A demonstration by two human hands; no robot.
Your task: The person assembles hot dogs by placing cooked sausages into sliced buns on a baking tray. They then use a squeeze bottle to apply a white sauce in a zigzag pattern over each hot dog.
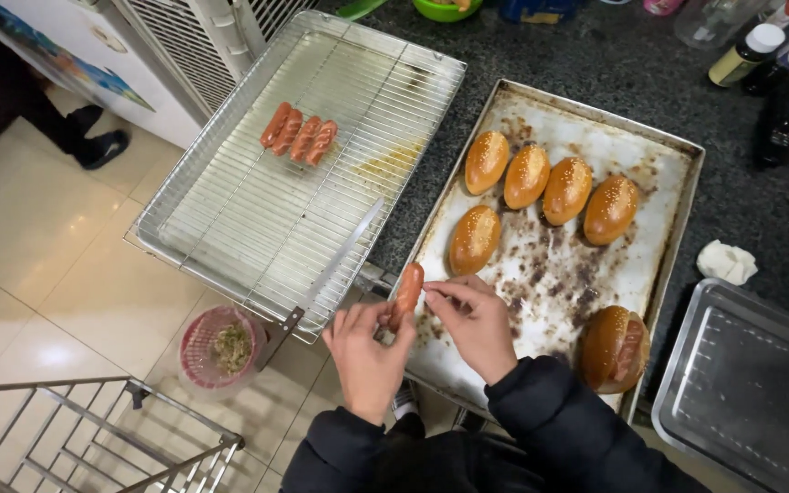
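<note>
Black, seemingly padded jacket sleeves reach both wrists; each hand [367,351] bare.

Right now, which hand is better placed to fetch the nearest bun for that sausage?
Right. The right hand lies over the baking tray, just below the nearest bun; the left hand grips the sausage off the tray's edge.
</note>
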